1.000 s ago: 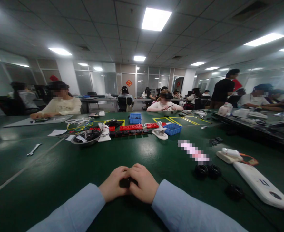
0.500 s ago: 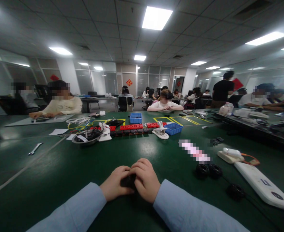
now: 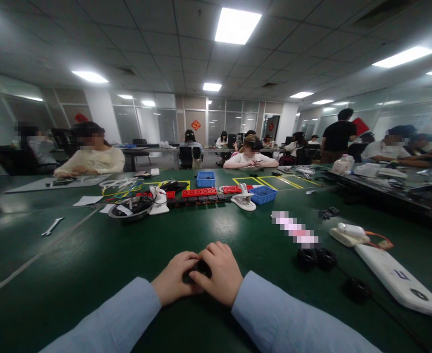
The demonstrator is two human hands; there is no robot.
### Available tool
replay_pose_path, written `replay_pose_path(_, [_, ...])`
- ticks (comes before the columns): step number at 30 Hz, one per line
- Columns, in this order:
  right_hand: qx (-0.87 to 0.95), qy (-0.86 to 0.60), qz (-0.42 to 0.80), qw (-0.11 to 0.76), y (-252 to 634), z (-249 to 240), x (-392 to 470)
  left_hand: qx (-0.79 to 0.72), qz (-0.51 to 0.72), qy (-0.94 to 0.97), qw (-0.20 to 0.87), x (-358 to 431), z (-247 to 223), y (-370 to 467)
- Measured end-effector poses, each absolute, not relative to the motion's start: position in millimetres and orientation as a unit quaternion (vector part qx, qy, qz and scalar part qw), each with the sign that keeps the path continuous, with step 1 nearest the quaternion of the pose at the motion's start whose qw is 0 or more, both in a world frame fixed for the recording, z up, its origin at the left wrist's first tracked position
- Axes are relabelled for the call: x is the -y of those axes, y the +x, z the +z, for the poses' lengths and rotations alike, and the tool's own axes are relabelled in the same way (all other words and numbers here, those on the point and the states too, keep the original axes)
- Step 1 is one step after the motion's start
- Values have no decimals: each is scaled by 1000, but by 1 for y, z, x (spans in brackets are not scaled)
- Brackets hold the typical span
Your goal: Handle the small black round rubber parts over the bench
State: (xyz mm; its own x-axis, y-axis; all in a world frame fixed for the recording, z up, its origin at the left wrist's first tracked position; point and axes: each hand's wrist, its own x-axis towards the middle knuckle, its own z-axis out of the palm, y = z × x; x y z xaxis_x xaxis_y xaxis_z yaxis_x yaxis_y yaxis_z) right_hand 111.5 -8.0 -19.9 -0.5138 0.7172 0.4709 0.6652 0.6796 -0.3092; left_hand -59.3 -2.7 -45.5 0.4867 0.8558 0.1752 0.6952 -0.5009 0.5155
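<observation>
Both my hands meet low in the middle of the head view, just over the green table (image 3: 127, 255). My left hand (image 3: 173, 280) is wrapped round the left side of a small black object (image 3: 203, 267). My right hand (image 3: 222, 274) curls over its top and right side, thumb across the front. Only a dark, shiny, rounded part shows between the fingers, so I cannot make out its kind. To the right of my hands lie black coiled cables (image 3: 326, 258) and a long white device (image 3: 399, 279).
Ahead stand red power strips (image 3: 200, 192), white clamps (image 3: 244, 198), blue bins (image 3: 263, 194) and a metal bowl of cables (image 3: 131, 213). A wrench (image 3: 53, 226) lies left. A white device with an orange strap (image 3: 351, 231) lies right. People sit across the table.
My right thumb has moved to the left across the black object, and more of its rounded top shows. My left hand stays nearly still. The view has shifted slightly.
</observation>
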Motion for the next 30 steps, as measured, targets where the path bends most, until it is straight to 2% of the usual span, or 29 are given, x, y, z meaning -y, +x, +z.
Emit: replay_pose_path(30, [914,-108,129,368,112,-29,1,-438,227,849,191,-1,-55,-63])
